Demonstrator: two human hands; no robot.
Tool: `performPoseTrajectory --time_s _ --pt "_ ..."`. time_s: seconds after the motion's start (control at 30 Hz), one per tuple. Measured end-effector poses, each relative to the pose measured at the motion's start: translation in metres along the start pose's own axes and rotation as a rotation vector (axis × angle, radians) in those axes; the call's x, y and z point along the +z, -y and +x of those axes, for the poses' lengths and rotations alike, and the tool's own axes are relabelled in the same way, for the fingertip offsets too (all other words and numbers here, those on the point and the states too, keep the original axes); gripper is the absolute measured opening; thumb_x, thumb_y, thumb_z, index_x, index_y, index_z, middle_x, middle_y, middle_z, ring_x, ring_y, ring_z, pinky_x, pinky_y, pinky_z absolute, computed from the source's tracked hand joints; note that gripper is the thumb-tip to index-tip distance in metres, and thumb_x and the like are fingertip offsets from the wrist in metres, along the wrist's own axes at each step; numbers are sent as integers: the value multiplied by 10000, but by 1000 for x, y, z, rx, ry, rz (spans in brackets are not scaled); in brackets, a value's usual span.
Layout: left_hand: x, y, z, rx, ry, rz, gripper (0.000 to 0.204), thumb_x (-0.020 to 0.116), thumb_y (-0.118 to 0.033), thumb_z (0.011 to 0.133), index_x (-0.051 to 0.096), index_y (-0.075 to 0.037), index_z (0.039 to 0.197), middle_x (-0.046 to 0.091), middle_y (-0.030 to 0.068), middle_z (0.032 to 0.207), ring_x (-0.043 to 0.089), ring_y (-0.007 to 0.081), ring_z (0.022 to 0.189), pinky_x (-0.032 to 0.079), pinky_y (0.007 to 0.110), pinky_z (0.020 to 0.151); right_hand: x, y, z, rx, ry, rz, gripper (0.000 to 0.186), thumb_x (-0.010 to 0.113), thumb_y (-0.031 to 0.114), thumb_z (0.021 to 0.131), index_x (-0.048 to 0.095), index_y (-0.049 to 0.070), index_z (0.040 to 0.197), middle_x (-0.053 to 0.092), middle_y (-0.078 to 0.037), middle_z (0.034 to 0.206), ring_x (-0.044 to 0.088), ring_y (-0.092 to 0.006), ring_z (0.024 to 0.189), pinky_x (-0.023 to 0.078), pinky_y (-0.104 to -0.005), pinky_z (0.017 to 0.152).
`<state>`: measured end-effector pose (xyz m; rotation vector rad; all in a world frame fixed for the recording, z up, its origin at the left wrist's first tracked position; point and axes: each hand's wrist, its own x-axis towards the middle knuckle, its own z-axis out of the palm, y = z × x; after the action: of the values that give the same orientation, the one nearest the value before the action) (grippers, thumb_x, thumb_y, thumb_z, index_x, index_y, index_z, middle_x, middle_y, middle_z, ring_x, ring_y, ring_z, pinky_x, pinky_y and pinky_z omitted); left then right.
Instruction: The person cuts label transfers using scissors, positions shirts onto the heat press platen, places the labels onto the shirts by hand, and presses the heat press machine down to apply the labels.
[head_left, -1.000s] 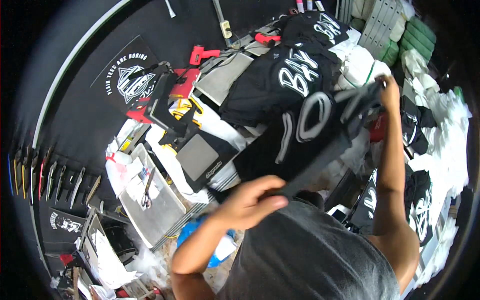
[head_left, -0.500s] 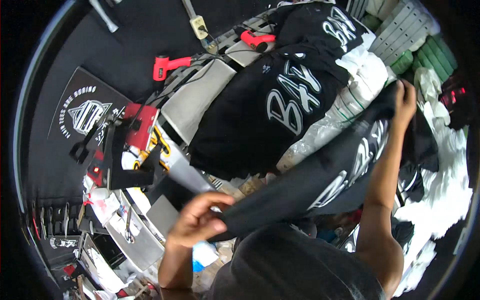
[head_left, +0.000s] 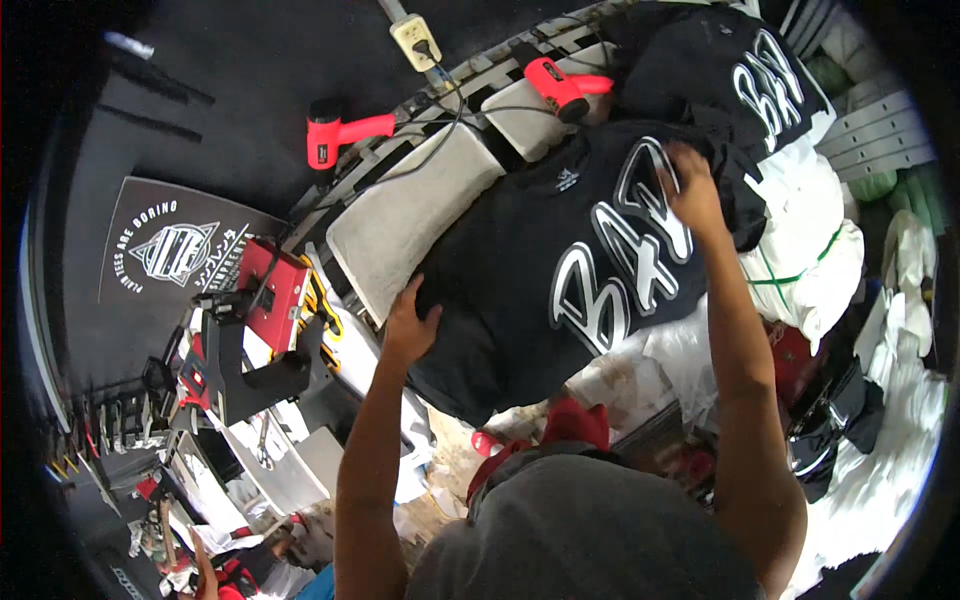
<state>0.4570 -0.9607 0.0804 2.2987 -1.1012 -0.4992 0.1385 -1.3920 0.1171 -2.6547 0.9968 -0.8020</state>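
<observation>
A black shirt (head_left: 545, 250) with big white letters (head_left: 637, 255) lies just off the middle, toward one o'clock. The left hand (head_left: 409, 325), thumb and fingers apart, touches its eight o'clock edge. The right hand (head_left: 692, 190), fingers bent, touches its two o'clock side; can't tell if it pinches.

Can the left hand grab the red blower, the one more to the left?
Probably yes, with a stretch. The left hand is at the black shirt's edge, and only the grey board and a thin cord seem to lie before the red blower.
</observation>
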Motion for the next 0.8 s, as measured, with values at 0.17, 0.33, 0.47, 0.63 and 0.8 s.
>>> performPoseTrajectory --time_s 0.17,0.33,0.47,0.63,0.8 --pt "8 43 -38 -169 203 87 613 704 -240 883 478 26 1387 562 305 1325 524 470 1257 415 476 1086 -13 1 -191 258 165 117 385 667 169 898 606 -4 1237 600 -263 1248 549 -467 1154 423 -509 1041" --pt "-19 71 -23 74 89 84 186 652 -143 929 618 34 885 600 212 780 580 338 714 467 423 685 -47 55 -391 760 547 42 412 642 264 898 624 48 1248 616 -233 1235 554 -438 1189 450 -481 1049" --pt "-16 141 5 274 -96 -165 186 580 -71 956 629 26 1108 666 172 1042 639 299 930 513 378 854 -80 99 -476 1015 600 20 397 639 310 884 664 60 1191 616 -216 1251 613 -431 1092 521 -485 928" --pt "20 -9 -12 393 120 -179 244 540 -65 985 611 39 1194 650 183 1126 649 264 997 524 371 887 -120 168 -571 1318 91 114 341 634 255 871 680 60 1147 679 -226 1096 642 -438 1028 532 -483 882" --pt "82 -55 -55 686 455 -54 274 618 -75 932 637 49 1176 550 242 1333 543 355 1246 469 404 1028 -142 231 -662 1442 -169 43 268 625 204 843 710 63 1054 684 -230 1063 643 -421 1022 526 -485 878"
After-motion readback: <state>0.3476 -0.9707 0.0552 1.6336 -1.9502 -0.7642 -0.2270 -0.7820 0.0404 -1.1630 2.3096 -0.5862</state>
